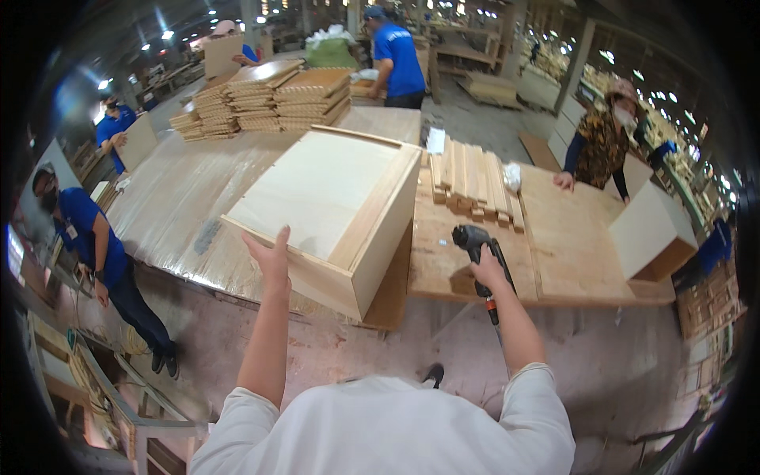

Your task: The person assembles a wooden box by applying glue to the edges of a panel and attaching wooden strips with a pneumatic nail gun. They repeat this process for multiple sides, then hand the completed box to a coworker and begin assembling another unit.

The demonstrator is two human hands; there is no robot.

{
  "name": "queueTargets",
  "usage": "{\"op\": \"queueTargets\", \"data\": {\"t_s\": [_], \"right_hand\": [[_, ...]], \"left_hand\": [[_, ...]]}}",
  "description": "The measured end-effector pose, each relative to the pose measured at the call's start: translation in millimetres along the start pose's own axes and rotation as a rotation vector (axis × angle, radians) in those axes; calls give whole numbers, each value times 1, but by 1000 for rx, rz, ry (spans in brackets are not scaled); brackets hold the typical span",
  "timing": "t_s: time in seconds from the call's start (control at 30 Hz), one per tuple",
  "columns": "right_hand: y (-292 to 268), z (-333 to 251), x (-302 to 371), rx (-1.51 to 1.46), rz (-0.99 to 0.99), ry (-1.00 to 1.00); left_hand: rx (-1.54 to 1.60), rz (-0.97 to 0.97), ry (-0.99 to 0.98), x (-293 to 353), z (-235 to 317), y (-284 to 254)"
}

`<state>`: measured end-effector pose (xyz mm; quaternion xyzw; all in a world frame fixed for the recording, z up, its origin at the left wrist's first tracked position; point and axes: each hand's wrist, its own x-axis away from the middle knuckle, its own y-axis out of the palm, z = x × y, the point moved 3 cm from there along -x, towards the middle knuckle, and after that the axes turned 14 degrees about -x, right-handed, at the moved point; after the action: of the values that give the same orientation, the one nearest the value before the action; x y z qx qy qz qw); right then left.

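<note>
A pale wooden box (317, 198) with a recessed white panel facing up rests tilted at the near edge of the worktable. My left hand (271, 257) grips its near left rim, thumb over the top edge. To the right of the box, my right hand (489, 269) is wrapped around the handle of a black pneumatic nail gun (473, 237). A red-orange hose fitting (492, 304) hangs below its grip. The gun is apart from the box, just over the table. Its trigger is hidden by my fingers.
Wooden strips (471, 178) lie beyond the nail gun, with a small white bag (512, 177) beside them. Stacked panels (273, 95) stand on the far left of the worktable (178, 178). Another box (653, 229) sits at right, near a person (609, 150). Several other people stand around.
</note>
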<state>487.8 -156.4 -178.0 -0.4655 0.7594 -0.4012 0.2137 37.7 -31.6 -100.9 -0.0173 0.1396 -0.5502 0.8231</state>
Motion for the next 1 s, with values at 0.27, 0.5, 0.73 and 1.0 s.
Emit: {"op": "queueTargets", "data": {"t_s": [0.27, 0.5, 0.73, 1.0], "right_hand": [[43, -17, -51, 171, 18, -20], [145, -68, -5, -1457, -128, 322], [165, -122, 62, -1366, -527, 99], [132, -131, 70, -1605, -588, -186]], "left_hand": [[238, -136, -194, 5, -12, -16], [413, -198, -268, 53, -30, -62], [667, -274, -465, 100, -144, -121], [668, -271, -258, 122, -99, -134]]}}
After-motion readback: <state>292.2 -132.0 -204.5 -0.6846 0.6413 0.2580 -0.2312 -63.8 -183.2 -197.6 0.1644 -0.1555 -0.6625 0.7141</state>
